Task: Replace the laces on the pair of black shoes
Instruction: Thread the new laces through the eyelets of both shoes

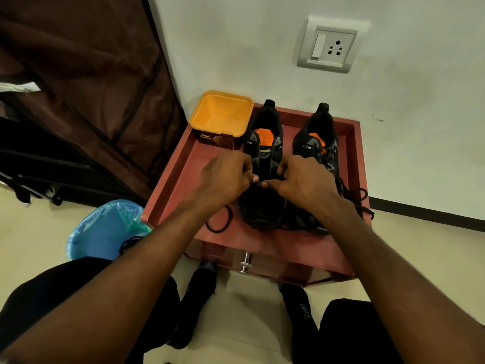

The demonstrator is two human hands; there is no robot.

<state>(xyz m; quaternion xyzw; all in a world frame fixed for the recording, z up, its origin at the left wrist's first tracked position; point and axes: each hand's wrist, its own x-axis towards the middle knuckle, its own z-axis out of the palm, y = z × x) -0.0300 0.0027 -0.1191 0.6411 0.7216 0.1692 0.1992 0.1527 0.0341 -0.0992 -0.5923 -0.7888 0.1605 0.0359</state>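
Note:
Two black shoes with orange insoles stand side by side on a red cabinet top [178,179], toes toward me. My left hand [225,177] and my right hand [304,179] meet over the middle of the left shoe [265,143], fingertips pinching a black lace at its eyelets. Its upper eyelets are bare. A loose end of black lace [220,219] curls on the cabinet top by its toe. The right shoe [319,137] is laced, and its lace ends [357,198] trail over the cabinet's right edge.
An open yellow tub [223,114] sits at the back left of the cabinet top. A blue bin [105,229] with a plastic liner stands on the floor to the left, holding a black lace. A dark fabric wardrobe [78,88] fills the left. My socked feet are below.

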